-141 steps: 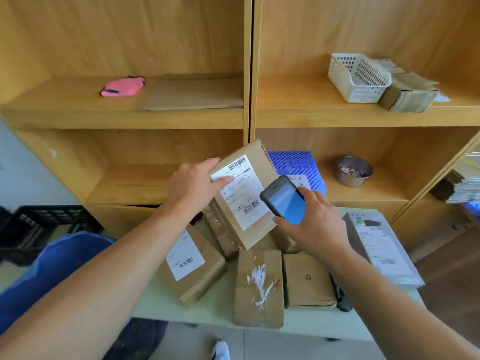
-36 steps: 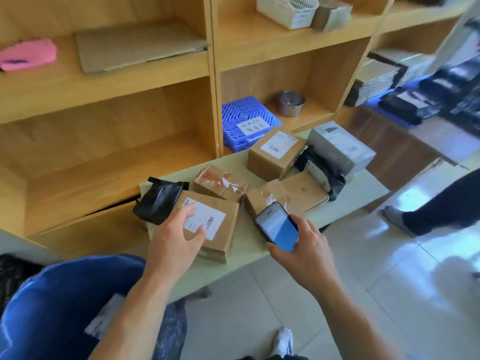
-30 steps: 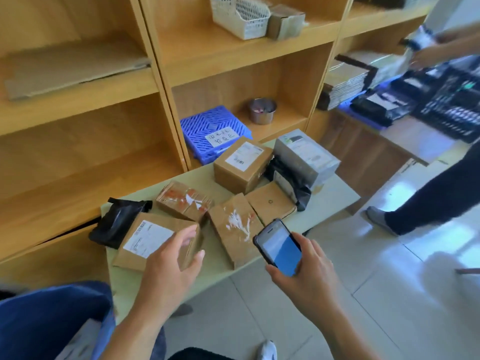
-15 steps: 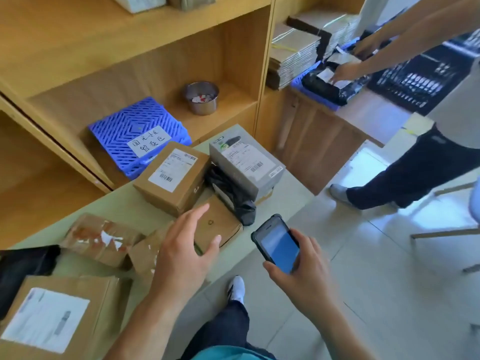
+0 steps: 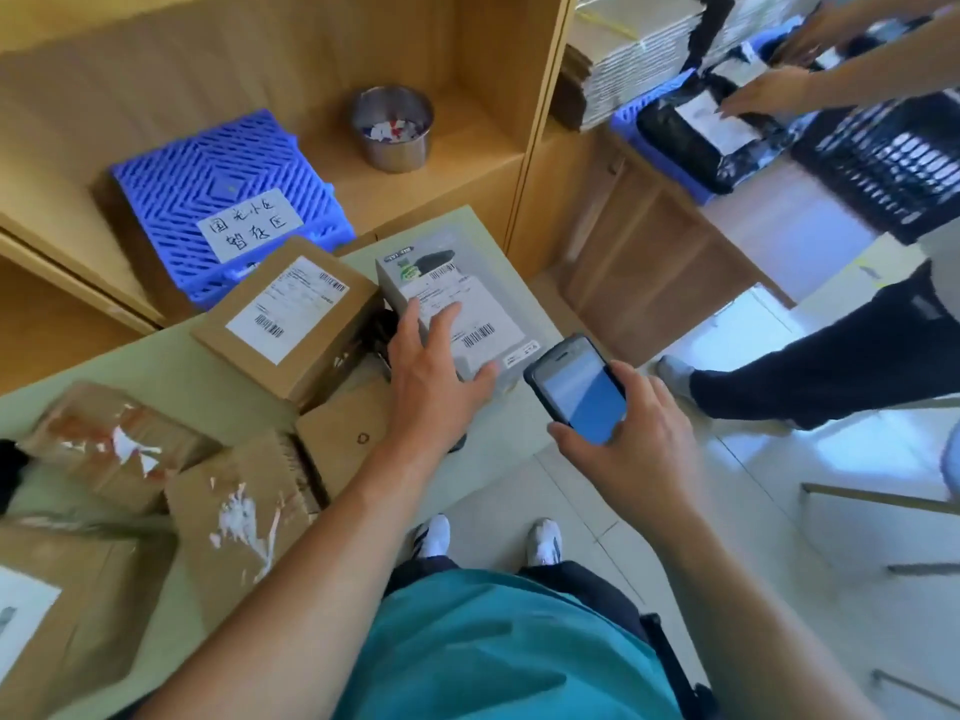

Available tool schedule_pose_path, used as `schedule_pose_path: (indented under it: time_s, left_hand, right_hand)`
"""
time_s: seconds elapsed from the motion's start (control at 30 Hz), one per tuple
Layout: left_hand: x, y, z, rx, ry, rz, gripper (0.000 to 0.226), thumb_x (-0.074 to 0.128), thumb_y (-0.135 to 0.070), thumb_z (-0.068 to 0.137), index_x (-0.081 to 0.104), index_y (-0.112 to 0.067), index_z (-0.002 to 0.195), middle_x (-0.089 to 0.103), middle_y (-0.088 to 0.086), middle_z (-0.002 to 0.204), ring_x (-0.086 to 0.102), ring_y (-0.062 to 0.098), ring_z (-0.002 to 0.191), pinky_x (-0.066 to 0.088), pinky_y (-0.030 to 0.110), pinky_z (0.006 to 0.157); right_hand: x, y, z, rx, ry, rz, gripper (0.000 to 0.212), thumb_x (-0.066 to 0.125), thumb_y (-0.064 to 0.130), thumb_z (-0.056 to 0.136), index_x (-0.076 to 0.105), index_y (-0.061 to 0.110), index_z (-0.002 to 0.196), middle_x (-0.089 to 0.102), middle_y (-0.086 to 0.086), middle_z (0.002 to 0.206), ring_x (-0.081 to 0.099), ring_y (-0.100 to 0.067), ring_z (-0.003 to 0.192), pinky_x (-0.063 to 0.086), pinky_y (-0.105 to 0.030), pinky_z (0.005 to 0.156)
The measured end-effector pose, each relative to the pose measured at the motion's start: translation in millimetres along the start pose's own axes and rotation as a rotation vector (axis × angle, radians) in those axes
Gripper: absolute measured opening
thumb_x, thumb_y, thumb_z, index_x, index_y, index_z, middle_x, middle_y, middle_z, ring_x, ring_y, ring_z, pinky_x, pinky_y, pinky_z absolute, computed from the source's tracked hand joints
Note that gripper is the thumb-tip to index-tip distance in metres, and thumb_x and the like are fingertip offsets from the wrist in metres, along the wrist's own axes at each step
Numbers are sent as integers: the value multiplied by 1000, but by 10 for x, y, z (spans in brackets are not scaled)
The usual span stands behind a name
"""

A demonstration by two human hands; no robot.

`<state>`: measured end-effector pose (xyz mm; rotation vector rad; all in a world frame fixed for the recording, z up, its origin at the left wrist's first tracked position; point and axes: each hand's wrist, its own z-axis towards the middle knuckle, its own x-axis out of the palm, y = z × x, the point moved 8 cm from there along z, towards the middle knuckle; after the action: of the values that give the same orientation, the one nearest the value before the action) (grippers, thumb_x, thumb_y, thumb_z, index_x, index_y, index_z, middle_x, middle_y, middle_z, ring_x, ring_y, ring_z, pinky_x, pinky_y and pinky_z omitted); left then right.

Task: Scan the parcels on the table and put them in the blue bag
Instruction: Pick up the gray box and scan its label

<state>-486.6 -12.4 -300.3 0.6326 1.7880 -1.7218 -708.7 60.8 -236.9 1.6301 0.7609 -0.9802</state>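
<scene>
**Pale green worktop crowded with parcels**

The pale green worktop (image 5: pixel 156 363) butts against a wooden shelf unit (image 5: pixel 467 163). At its far right corner lies a grey box (image 5: pixel 488 324), white barcode label face up. Just left of it sits a labelled brown carton (image 5: pixel 288 317), with something black (image 5: pixel 382 324) in the gap between them. Nearer lie a small brown carton with a ring mark (image 5: pixel 345 439), a white-smeared carton (image 5: pixel 239 511) and a carton with torn red-and-white tape (image 5: pixel 109 454). A large labelled carton (image 5: pixel 62 615) fills the near left corner, partly out of view.
</scene>
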Motion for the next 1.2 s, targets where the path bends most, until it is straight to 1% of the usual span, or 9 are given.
schedule_pose_path:
  time_s: [0.2, 0.33, 0.47, 0.6, 0.7, 0.8, 0.93, 1.03, 1.2]
  left_hand:
    - [476, 119, -65, -265, -53, -95, 89, 80, -47, 83, 31, -33, 156, -2, 18, 171, 12, 36, 155, 30, 46, 122]
    - [730, 103, -157, -338, -37, -85, 79, 80, -48, 84, 39, -42, 151, -3, 17, 171, 8, 35, 156, 31, 45, 119]
    - [877, 112, -228, -343, -94, -71, 80, 82, -33, 86, 37, -51, 150, 17, 12, 168, 25, 31, 152, 40, 47, 117]
    - [868, 147, -278, -364, -245, -117, 72, 74, -11, 93, 47, -48, 149, 37, 0, 161, 39, 19, 145, 42, 47, 117]
    - [811, 91, -300, -305, -315, -106, 66, 72, -9, 94, 52, -39, 149, 44, -4, 159, 43, 14, 142, 47, 43, 113]
    - [733, -51, -348, -200, -372, -47, 67, 74, -6, 92, 52, -30, 151, 40, -2, 163, 43, 15, 146, 47, 40, 113]
    - [569, -273, -454, -73, -469, 12, 70, 76, 0, 88, 54, -25, 150, 34, 7, 166, 41, 26, 149, 50, 47, 109]
    - [402, -459, -525, 15, -555, 71, 66, 77, 4, 87, 59, -20, 146, 34, 12, 165, 41, 30, 148, 47, 45, 113]
    - [178, -571, -696, 63, -646, 115, 60, 76, 5, 87, 63, -16, 141, 38, 19, 162, 40, 30, 149, 48, 47, 112]
  right_hand:
    - [-35, -134, 524, -152, 104, -26, 86, 74, 64, 71, 42, 25, 141, 53, 4, 126, 50, -16, 110, 48, -34, 85]
    - [-60, -300, 720, -213, 163, -11, 87, 76, 61, 72, 42, 23, 142, 53, 2, 129, 50, -18, 114, 46, -34, 87]
    - [-66, -447, 821, -273, 225, -12, 86, 77, 59, 73, 43, 21, 142, 54, 1, 128, 50, -19, 113, 44, -32, 85]
    - [-108, -515, 900, -308, 257, 1, 86, 76, 59, 73, 44, 21, 143, 54, 1, 128, 52, -20, 110, 43, -32, 82]
    - [-108, -524, 936, -328, 276, -12, 86, 75, 59, 73, 44, 21, 143, 54, 2, 128, 52, -19, 113, 47, -35, 86]
    - [-123, -526, 952, -341, 306, -38, 84, 74, 60, 72, 45, 22, 142, 55, 3, 128, 53, -18, 113, 49, -35, 86]
    - [-197, -497, 932, -377, 312, -82, 83, 74, 61, 72, 46, 24, 140, 56, 5, 125, 55, -16, 107, 49, -29, 78]
    - [-293, -465, 901, -408, 286, -103, 82, 74, 62, 72, 46, 26, 140, 56, 6, 123, 54, -15, 103, 44, -26, 71]
    - [-420, -395, 812, -464, 264, -125, 85, 74, 65, 69, 43, 28, 138, 55, 7, 114, 52, -13, 99, 54, -31, 71]
